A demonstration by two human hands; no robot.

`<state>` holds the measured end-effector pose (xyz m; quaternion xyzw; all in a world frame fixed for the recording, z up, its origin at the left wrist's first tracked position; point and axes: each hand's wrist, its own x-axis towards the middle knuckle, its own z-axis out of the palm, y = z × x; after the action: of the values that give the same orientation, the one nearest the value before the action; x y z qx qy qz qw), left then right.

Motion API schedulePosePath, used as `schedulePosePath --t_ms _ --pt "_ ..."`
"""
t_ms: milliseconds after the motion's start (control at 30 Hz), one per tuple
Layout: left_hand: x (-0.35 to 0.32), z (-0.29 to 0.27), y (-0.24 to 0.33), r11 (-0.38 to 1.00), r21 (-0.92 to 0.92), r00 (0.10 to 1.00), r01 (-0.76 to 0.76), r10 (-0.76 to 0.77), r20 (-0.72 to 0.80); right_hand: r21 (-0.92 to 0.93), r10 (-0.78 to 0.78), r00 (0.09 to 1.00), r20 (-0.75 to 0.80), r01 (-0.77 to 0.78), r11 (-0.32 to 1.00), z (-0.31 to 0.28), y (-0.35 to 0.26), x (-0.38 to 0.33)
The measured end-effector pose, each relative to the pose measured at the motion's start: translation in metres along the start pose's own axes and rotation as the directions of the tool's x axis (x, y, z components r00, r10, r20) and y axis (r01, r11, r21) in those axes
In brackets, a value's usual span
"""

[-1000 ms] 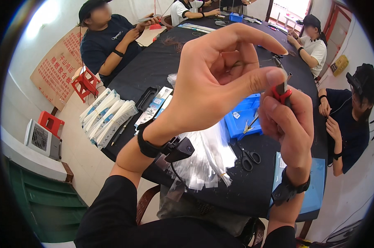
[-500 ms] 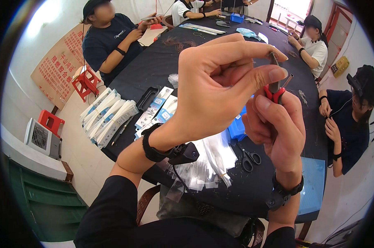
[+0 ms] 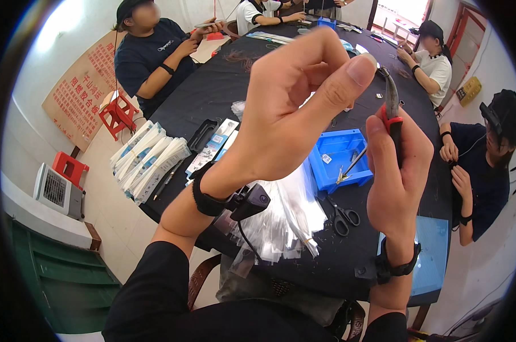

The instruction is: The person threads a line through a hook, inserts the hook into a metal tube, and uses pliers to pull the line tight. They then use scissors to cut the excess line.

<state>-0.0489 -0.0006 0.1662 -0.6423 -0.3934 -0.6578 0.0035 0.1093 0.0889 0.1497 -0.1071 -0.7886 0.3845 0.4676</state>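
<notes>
My right hand grips small pliers with red and black handles, their slim metal jaws pointing up. My left hand is raised beside them, thumb and forefinger closed in a pinch near the jaw tips. A tiny dark piece shows at the tips, too small to name, and what the left fingers hold is hidden. Below and between the hands lies an open blue plastic tray, holding a thin metal tool and small bits. Black-handled scissors rest on the dark tablecloth beside the tray.
Clear plastic sleeves spread under my left wrist. Banded white-and-blue packets, a pen and a long black case lie to the left. A translucent blue board is at right. Several people sit or stand around the table.
The pliers and my right hand have moved right and tilted upright, away from the left hand's grip. My left fingers have risen slightly, and more of the blue tray shows.
</notes>
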Motion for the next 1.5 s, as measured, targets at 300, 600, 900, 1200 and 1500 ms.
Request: schedulePosePath --t_ms 300,600,900,1200,1500 --pt "0.001 -0.003 0.001 0.999 0.049 0.996 -0.015 0.011 0.087 -0.325 -0.269 0.963 -0.027 0.247 0.913 -0.002 0.004 0.005" --pt "0.000 -0.002 -0.003 0.999 0.050 0.997 0.009 -0.013 0.075 -0.421 -0.281 0.959 0.031 0.268 0.867 -0.003 -0.001 0.003" --pt "0.000 0.003 -0.004 1.000 -0.013 0.999 -0.011 0.011 0.043 -0.359 -0.278 0.961 0.018 0.265 0.895 -0.002 -0.001 0.005" --pt "0.001 0.001 -0.005 0.992 -0.101 0.995 0.081 -0.074 0.064 -0.140 -0.111 0.994 0.023 0.113 0.984 0.002 -0.004 0.005" --pt "0.002 -0.009 -0.008 0.976 -0.206 0.994 0.072 -0.054 0.091 0.248 0.274 0.943 0.189 -0.316 0.916 0.002 -0.024 -0.001"
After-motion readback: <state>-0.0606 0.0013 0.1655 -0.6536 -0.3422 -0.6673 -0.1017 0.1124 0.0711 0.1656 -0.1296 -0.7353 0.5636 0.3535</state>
